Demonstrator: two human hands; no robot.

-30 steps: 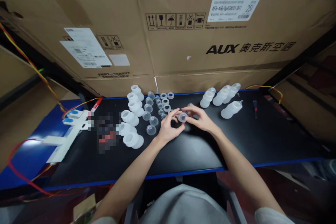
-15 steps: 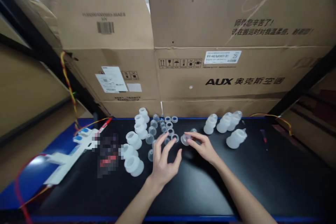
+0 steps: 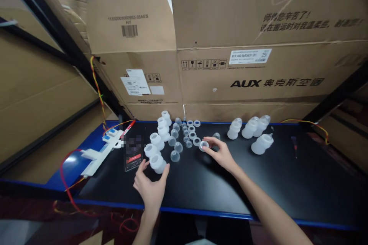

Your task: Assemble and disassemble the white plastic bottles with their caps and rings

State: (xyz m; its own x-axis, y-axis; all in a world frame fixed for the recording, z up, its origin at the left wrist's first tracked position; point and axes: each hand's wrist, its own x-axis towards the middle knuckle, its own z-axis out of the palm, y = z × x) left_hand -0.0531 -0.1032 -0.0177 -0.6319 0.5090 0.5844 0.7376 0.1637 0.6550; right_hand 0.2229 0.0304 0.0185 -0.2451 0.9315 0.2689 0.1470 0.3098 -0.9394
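The left hand [image 3: 150,189] is spread wide around the near bottle [image 3: 158,164], thumb on one side and fingers on the other; whether it touches I cannot tell. The right hand [image 3: 223,156] pinches a ring [image 3: 204,146], well to the right of the near bottle; whether a teat sits inside is too small to tell.

Beyond the near bottle, open bottles [image 3: 156,141] run back in a line, mouths bare. To its right on the counter [image 3: 207,195] lie clear domes [image 3: 178,147], then small teats [image 3: 186,139], then loose rings [image 3: 197,141]. A lone dome [image 3: 216,136] sits farther right, beyond the right hand.

Four topped bottles [image 3: 262,144] stand well to the near bottle's right. Judging by these, four look done, while the near bottle and the line behind it look left, about six in all; the loose parts seem meant for them.
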